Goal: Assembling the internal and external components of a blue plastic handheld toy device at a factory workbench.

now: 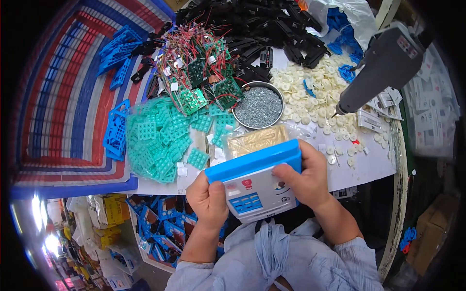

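**Box-shaped blue and white plastic casing (255, 182) held at both ends, long axis slanted up to the right**

Head view: The casing is found at the lower centre of the frame, raised in front of the grey-blue cloth garment (272, 252). Its long axis is run from left to right, with the right end set higher. The plain blue side is turned toward the top of the frame; the white printed panel is turned toward the camera.

Neither hand is nearer: both are in contact. The left end is gripped by the left hand (208, 200), its thumb laid along the casing's edge. The upper right corner is clasped by the right hand (310, 179), its thumb pressed onto the white panel. Whether the remaining fingers are spread or together behind the casing cannot be told.

Just beyond the blue side, a gold-coloured packet in clear film (259, 140) is noted. The dark grey power screwdriver (383, 65), upper right, is placed nearer the right hand, its tip directed down and left. Its handle is untouched.
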The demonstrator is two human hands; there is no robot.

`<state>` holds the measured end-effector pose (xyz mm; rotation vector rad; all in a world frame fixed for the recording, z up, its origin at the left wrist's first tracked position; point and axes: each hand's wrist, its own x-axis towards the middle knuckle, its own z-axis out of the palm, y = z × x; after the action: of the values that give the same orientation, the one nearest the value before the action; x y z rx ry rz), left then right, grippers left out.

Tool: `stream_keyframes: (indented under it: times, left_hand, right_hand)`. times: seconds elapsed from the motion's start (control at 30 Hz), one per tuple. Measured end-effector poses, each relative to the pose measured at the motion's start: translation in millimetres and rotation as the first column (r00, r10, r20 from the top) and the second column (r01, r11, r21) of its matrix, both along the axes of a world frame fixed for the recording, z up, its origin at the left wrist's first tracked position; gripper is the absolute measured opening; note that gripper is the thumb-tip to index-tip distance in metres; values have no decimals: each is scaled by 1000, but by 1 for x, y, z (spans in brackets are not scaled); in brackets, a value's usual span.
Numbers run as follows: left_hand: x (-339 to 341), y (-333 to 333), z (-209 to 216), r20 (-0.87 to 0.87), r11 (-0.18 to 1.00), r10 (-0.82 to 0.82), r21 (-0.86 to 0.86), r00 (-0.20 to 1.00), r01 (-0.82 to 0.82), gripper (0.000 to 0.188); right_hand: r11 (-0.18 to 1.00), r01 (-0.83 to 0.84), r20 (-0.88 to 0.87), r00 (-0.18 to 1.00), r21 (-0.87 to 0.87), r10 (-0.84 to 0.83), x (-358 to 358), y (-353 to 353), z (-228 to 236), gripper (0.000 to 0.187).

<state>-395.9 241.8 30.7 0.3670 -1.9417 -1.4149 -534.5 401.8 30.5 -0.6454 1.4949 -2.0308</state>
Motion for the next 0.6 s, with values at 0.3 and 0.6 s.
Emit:
stream_keyframes:
  times: [0.3,0.6]
  left_hand:
    - [-17,-30,13,133,940,-120,334,984,69,77]
    - [-15,-20,18,200,286,-686,958,699,7,68]
  right_hand:
    - [965,190,18,982,-179,-190,-17,18,8,41]
    - [908,-378,-979,20,179,202,-21,49,49,18]
